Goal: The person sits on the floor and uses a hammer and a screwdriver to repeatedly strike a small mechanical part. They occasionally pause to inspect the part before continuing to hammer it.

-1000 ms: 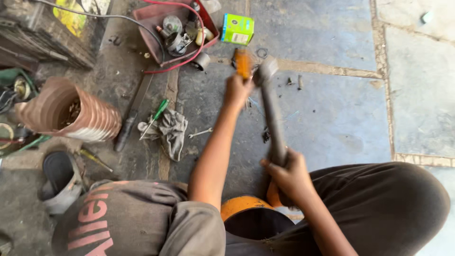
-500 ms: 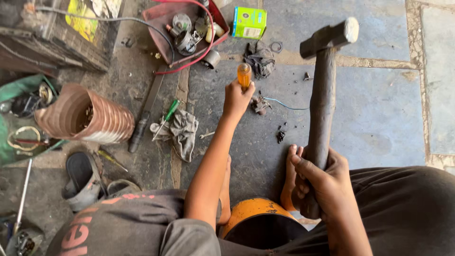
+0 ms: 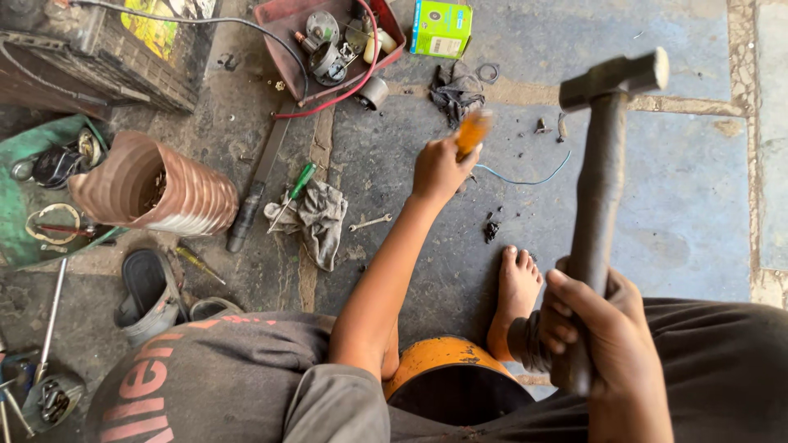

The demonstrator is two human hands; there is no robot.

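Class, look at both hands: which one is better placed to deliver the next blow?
Probably the right hand: it grips the raised hammer. The left hand steadies an orange-handled tool.

Open room: bare concrete floor (image 3: 689,189) at right of frame, past the raised hammer (image 3: 603,164).
Obstructions, centre: blue wire (image 3: 525,178), black debris (image 3: 491,230), bare foot (image 3: 515,295).
Left: rag (image 3: 318,215), green screwdriver (image 3: 294,190), small wrench (image 3: 371,221), ribbed pipe (image 3: 156,189).
Top: red tray (image 3: 275,25), green box (image 3: 442,28).
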